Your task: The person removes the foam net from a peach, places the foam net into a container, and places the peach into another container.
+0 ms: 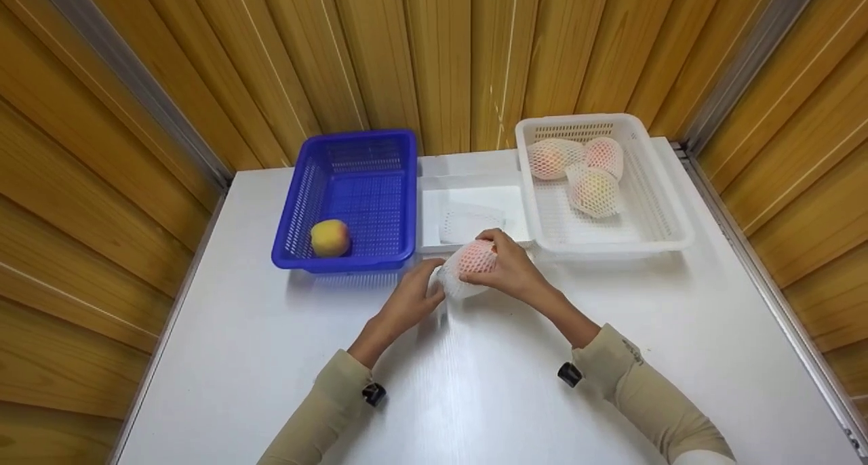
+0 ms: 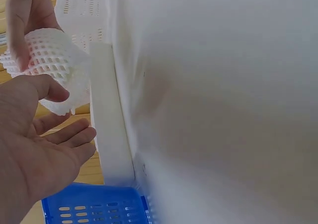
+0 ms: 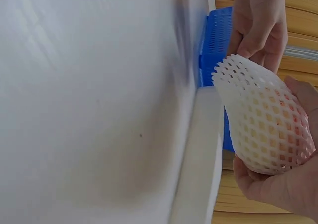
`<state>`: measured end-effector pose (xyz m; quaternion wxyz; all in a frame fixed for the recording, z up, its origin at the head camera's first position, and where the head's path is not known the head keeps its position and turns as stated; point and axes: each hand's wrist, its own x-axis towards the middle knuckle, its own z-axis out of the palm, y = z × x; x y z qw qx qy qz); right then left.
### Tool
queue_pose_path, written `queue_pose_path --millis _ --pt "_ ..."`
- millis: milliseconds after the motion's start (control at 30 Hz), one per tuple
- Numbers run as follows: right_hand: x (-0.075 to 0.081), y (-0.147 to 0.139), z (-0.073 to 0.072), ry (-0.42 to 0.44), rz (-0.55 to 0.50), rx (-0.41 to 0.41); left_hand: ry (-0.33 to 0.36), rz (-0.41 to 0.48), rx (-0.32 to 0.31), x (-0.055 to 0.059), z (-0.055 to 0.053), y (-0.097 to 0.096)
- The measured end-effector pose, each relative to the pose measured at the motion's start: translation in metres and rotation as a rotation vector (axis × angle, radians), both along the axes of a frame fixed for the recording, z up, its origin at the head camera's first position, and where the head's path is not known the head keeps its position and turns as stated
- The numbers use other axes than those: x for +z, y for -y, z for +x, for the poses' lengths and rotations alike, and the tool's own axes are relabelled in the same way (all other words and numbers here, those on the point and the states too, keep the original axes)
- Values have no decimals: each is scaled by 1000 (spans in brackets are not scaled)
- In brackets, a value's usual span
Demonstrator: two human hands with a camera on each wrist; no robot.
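Note:
An apple [image 1: 477,256], red and yellow, sits inside a white foam net sleeve [image 3: 248,112]. My right hand [image 1: 513,270] grips the sleeved apple around its side, thumb on one side and fingers on the other. The sleeve's loose end points toward my left hand [image 1: 409,297]. In the left wrist view that hand's thumb and fingers are apart and relaxed, beside the sleeve; whether they touch it I cannot tell. Both hands are over the table in front of a shallow white tray [image 1: 427,228], in which a flat foam net sleeve [image 1: 472,222] lies.
A blue basket [image 1: 411,200] at the left holds one bare yellow-red apple [image 1: 330,238] near its front corner. At the right, a white basket [image 1: 668,214] contains three net-sleeved apples [image 1: 594,192] toward the back. Wood-patterned walls [image 1: 441,65] bound the white table [image 1: 475,383].

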<state>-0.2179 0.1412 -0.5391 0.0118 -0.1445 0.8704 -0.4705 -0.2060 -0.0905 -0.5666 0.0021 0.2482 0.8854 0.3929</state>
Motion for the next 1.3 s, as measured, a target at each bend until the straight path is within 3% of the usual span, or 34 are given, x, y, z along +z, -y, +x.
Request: queue_pose_path --millis 267,433,667,767,900,1033,1167,1300 --pt "-29 8 1 133 21 -73 22 -67 25 -3 0 10" --pt "-37 4 -1 154 71 -96 18 -60 29 -2 -2 12" --pt "-37 -19 -2 201 -35 15 23 -49 45 -3 -1 17" --pt "-35 -27 0 146 -39 61 21 -60 46 -4 1 19" --pt "-33 -35 -1 -19 21 159 2 -75 47 -4 2 20" --pt "-35 -42 -3 -124 112 276 -22 -93 59 -3 4 20" --pt "-38 -46 -9 -147 175 370 -41 -124 85 -1 7 21" --pt "-39 -45 -14 -118 211 413 -70 -141 93 -1 9 22"
